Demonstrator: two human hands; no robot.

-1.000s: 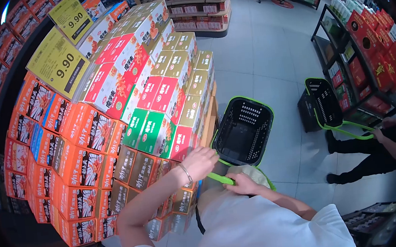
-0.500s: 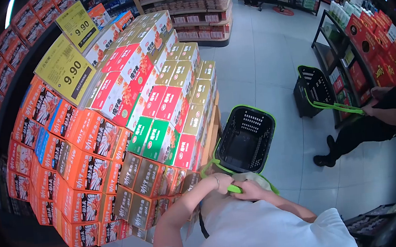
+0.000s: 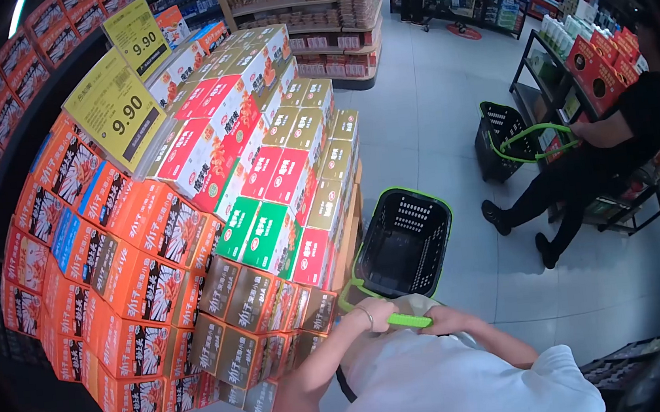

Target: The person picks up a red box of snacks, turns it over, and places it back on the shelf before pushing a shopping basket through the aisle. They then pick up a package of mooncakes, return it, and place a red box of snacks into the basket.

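I hold an empty black shopping basket (image 3: 405, 242) with a green rim in front of me, just above the floor. Its green handle (image 3: 409, 321) runs across my waist. My left hand (image 3: 370, 313), with a bracelet on the wrist, is closed on the handle's left end. My right hand (image 3: 450, 320) grips the right end. The basket hangs beside the corner of a display of stacked boxes (image 3: 267, 212).
The display of orange, red, green and gold boxes fills the left, with yellow 9.90 price signs (image 3: 118, 111) on top. A person in black (image 3: 595, 156) stands at the right by a shelf rack, holding another green-handled basket (image 3: 502, 138). Tiled floor lies ahead.
My left hand has come down from the boxes at the display's corner onto the basket handle. The person in black has straightened and lifted their basket.
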